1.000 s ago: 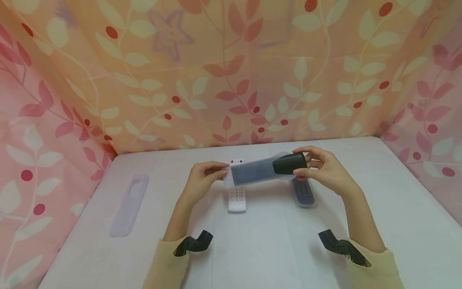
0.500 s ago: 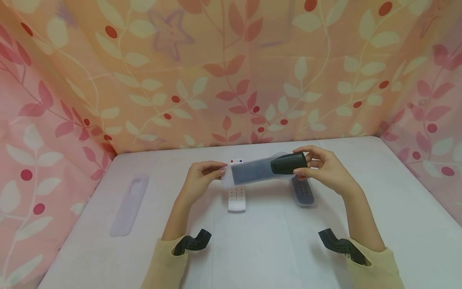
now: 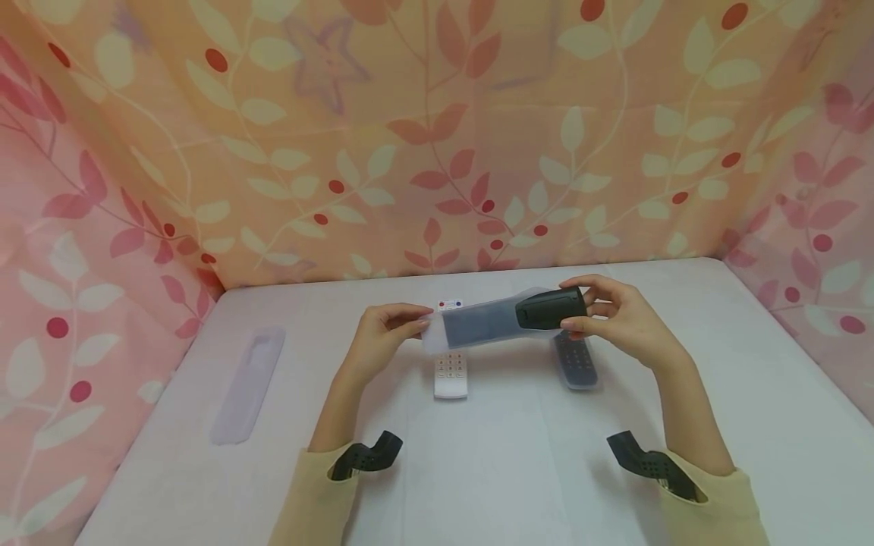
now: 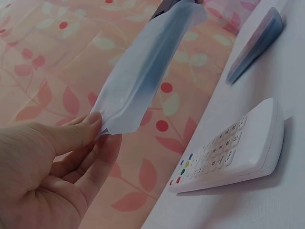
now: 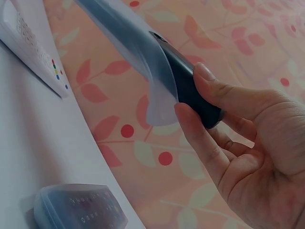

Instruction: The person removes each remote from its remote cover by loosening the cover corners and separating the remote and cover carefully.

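Observation:
A black remote (image 3: 549,309) (image 5: 188,86) is held in the air above the table, most of it inside a translucent silicone sleeve (image 3: 478,326) (image 4: 143,76) (image 5: 128,45). My right hand (image 3: 617,318) (image 5: 238,129) grips the remote's bare black end between thumb and fingers. My left hand (image 3: 389,330) (image 4: 71,152) pinches the sleeve's empty closed tip. Under them a white remote (image 3: 451,371) (image 4: 233,148) (image 5: 28,40) lies on the table. A black remote in a clear cover (image 3: 575,362) (image 5: 78,210) (image 4: 257,43) lies below my right hand.
An empty translucent sleeve (image 3: 247,383) lies at the table's left. The white table (image 3: 505,462) is walled on three sides by a leaf-patterned curtain (image 3: 437,136). Black wrist mounts (image 3: 365,457) (image 3: 649,464) sit at my cuffs.
Almost nothing has changed; the remote and sleeve have shifted very slightly up and to the right, and both hands keep the same hold.

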`<state>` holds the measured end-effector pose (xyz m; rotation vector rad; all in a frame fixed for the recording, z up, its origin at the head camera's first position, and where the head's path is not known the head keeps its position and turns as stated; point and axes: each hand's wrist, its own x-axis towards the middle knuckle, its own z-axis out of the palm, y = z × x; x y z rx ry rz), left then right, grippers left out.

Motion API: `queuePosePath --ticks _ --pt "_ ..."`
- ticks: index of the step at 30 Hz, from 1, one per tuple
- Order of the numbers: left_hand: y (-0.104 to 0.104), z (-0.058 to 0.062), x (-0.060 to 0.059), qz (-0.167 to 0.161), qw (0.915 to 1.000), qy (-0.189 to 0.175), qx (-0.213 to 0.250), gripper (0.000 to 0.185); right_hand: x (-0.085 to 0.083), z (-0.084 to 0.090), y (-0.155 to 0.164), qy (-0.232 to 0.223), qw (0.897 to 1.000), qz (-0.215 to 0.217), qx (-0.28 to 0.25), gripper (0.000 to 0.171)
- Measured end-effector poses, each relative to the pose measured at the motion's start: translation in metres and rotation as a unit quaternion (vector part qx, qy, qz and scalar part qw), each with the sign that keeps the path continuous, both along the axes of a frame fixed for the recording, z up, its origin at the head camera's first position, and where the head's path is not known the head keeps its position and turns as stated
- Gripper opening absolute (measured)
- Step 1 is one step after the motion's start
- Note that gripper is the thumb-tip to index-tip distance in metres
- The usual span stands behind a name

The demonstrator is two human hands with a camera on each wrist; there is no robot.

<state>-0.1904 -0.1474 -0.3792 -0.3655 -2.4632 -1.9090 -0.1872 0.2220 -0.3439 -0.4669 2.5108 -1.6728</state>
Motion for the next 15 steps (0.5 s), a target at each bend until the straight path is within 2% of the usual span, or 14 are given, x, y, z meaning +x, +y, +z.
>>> queuePosePath --ticks 15 --pt "-0.0004 0.0005 0.0002 0.003 1.0 -0.004 -0.006 0.025 0.0004 0.0004 0.0043 0.008 1.0 -0.005 0.012 0.058"
